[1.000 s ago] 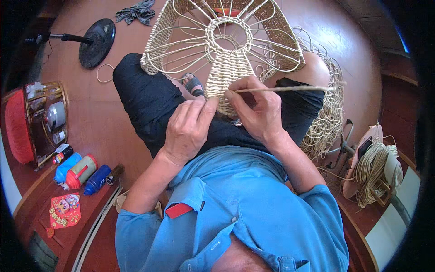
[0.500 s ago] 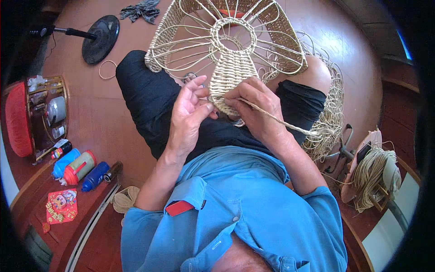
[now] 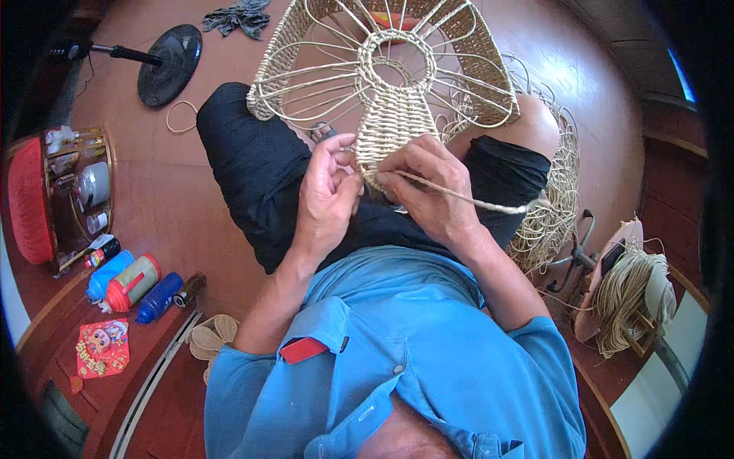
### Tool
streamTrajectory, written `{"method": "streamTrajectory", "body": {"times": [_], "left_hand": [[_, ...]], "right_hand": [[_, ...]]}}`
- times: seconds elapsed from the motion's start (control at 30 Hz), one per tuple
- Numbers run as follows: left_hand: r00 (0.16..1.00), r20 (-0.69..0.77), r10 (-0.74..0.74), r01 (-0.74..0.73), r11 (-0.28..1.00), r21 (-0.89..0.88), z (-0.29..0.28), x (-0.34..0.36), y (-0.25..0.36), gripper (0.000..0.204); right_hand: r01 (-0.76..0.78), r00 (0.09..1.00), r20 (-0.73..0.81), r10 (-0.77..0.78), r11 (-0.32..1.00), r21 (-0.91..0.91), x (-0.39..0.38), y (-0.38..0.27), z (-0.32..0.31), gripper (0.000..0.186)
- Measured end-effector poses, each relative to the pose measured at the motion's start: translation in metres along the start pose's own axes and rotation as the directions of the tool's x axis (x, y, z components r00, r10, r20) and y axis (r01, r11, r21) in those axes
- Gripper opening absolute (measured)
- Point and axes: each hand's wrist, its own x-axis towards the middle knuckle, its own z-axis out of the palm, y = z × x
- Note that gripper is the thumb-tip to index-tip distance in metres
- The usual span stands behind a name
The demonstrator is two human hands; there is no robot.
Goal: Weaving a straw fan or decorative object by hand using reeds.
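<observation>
In the head view, between the two knees [image 3: 229,115], a pale woven piece [image 3: 397,118], with narrow panel [image 3: 390,139] turned toward the blue shirt [image 3: 451,321], and with round ring [image 3: 364,63] and curved band [image 3: 483,69] on the farther side. At the left edge of the panel's near end, the left hand [image 3: 327,191], with fingers bent and set narrow against the thumb; not possible to tell whether gripping something there. At the right of the same end, the right hand [image 3: 434,183], with fingers pinched on a twisted cord [image 3: 489,205], passing over this hand toward the right thigh. Beside the right knee, on the floor [image 3: 164,191], a loose heap of cord [image 3: 547,210]. Farther right, a wound bundle [image 3: 631,294]. On the left, flasks [image 3: 134,283] near a red card [image 3: 103,348].
</observation>
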Motion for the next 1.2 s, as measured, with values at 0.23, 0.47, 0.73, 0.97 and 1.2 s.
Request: {"method": "streamTrajectory", "body": {"times": [0.23, 0.47, 0.73, 0.97, 1.2], "left_hand": [[0.927, 0.341, -0.158, 0.36, 0.636, -0.683, -0.045, -0.001, 0.02, 0.034], [0.999, 0.01, -0.034, 0.029, 0.942, 0.335, -0.043, -0.014, 0.047, 0.045], [0.978, 0.08, -0.19, 0.192, 0.981, -0.011, -0.021, -0.003, 0.027, 0.047], [0.983, 0.181, -0.029, 0.128, 0.813, -0.568, -0.089, -0.026, 0.058, 0.031], [0.987, -0.02, 0.162, -0.163, 0.977, -0.141, -0.102, -0.023, 0.084, 0.029]], "right_hand": [[0.119, 0.987, -0.124, -0.106, 0.988, 0.101, -0.003, 0.006, 0.004, 0.021], [0.133, 0.984, -0.131, -0.122, 0.988, 0.083, -0.006, 0.01, 0.005, 0.018], [0.115, 0.981, -0.169, -0.097, 0.988, 0.1, -0.007, 0.009, 0.007, 0.019], [0.188, 0.913, -0.359, -0.194, 0.981, -0.053, -0.013, 0.008, 0.012, 0.032], [0.069, 0.818, -0.566, -0.098, 0.995, -0.072, -0.023, 0.008, 0.017, 0.043]]}}
